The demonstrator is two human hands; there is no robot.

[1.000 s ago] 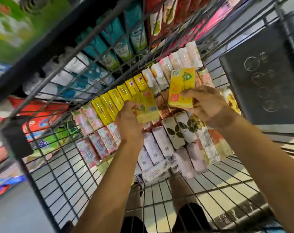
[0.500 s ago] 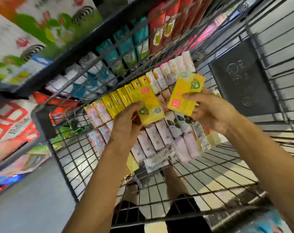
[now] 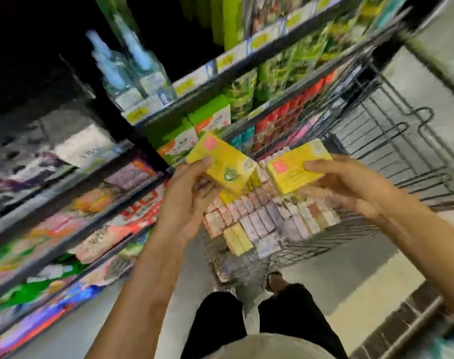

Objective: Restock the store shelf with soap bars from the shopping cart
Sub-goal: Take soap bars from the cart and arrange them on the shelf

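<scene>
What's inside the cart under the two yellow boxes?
Rows of pink, white and pale yellow soap bars fill the cart. The yellow boxes and both hands hide the bars directly beneath them, and blur hides the labels.

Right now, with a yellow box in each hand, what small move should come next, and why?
Probably carry both boxes left toward the shelves. The left hand grips one yellow soap box and the right hand grips another; both are lifted above the cart, with the shelves close by on the left.
</scene>
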